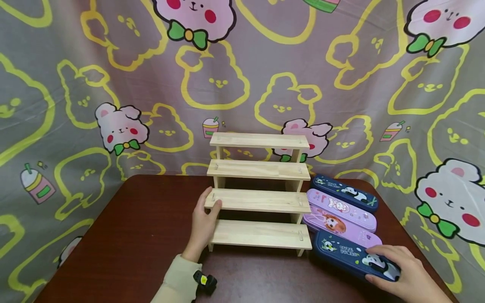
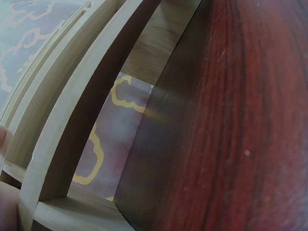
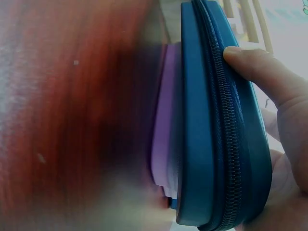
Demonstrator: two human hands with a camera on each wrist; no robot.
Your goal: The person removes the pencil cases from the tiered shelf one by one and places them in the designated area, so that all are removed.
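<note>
My left hand (image 1: 205, 221) grips the left end of a step on the four-step wooden display stand (image 1: 261, 200), its thumb over the front corner. In the left wrist view, the stand's boards (image 2: 72, 110) run up beside the table, and only a little of that hand shows at the edge. My right hand (image 1: 411, 271) holds the right end of a navy panda pencil case (image 1: 356, 254), its thumb on the near side. The right wrist view shows the case's zipper (image 3: 226, 125) side-on, with the thumb pressed beside it.
Right of the stand lie two purple pencil cases (image 1: 342, 209) and, behind them, another navy panda case (image 1: 345, 192). The dark reddish table (image 1: 151, 235) reaches back to a bunny-print cloth (image 1: 250, 63) that surrounds it.
</note>
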